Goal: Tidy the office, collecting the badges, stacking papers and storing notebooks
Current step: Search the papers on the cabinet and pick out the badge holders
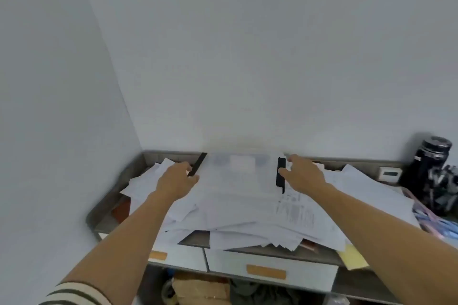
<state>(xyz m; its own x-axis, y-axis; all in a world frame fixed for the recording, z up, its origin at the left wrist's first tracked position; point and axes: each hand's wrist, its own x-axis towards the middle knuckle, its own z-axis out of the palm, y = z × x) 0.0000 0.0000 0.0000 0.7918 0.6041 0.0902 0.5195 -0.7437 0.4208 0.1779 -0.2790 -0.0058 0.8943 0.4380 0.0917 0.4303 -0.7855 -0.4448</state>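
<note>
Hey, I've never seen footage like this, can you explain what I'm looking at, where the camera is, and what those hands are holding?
There is no machine here: one camera worn on a person's head looks down at their bare arms. The left hand and right hand each grip a black-edged side of a pale flat object, too blurred to name. Below it, loose papers cover a desk in a corner. At the right are a black bottle and pink and blue straps.
</note>
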